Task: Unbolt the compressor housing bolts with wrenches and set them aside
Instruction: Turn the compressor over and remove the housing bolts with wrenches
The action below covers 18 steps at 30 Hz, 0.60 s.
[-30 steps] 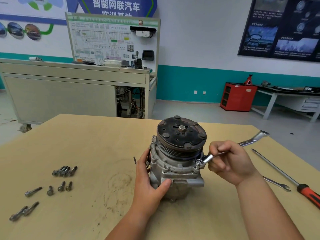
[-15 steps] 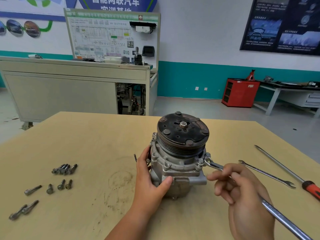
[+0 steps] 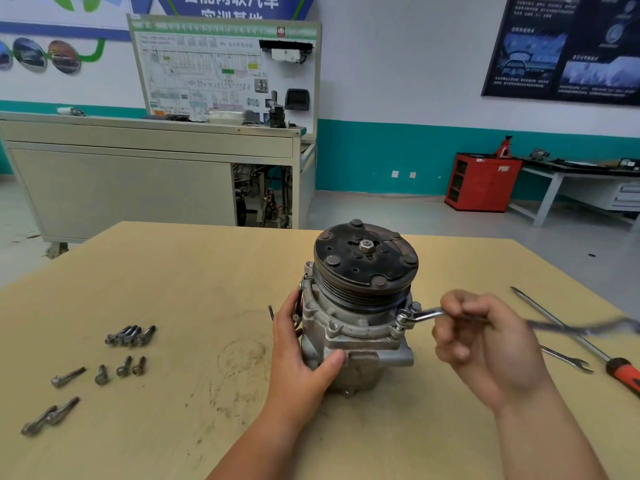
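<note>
Gripping compressor [image 3: 360, 327] with left hand [image 3: 301, 358], right hand [image 3: 485, 348] grasping wrench [image 3: 420, 315], handle blurred

Tan table [image 3: 173, 271], scuffed mid-surface. Compressor [image 3: 356, 341] stands upright near centre; loose bolts [image 3: 130, 336] lie at left (a cluster, a row, a pair). An open-end wrench [image 3: 564, 358] and a red-handled screwdriver [image 3: 595, 351] lie at right, just beside each other.

Left hand [image 3: 301, 358] cups in a grip, thumb forward; right hand [image 3: 485, 344] pinches with curled fingers [image 3: 450, 344] (slightly blurred).
</note>
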Each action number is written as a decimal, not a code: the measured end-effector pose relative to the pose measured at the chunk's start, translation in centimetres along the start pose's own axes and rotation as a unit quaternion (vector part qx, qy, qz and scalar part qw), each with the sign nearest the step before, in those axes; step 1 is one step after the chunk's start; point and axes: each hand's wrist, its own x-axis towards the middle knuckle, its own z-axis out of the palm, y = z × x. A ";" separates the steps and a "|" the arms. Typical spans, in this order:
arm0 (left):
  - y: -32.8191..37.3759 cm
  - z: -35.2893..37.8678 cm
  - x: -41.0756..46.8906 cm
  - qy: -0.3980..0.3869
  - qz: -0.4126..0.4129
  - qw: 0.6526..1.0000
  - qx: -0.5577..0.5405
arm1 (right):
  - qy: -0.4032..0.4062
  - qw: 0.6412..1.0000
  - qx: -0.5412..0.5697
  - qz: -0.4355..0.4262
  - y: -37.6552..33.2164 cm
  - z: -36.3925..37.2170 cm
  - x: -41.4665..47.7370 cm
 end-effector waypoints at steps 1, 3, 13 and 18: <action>0.0 0.0 0.0 -0.001 0.000 1.000 0.000 | -0.041 0.999 -0.008 0.026 -0.7 -0.2 1.0; 0.1 -0.1 0.0 -0.002 0.002 1.000 0.003 | -0.104 0.993 -0.028 0.045 -1.6 -0.3 2.6; 0.2 -0.1 0.0 -0.005 0.009 1.000 0.002 | 0.072 0.973 0.058 -0.212 2.2 -0.1 -2.8; 0.1 -0.1 0.0 0.000 0.016 1.000 0.002 | 0.133 0.967 -0.060 -0.211 3.7 2.8 -4.3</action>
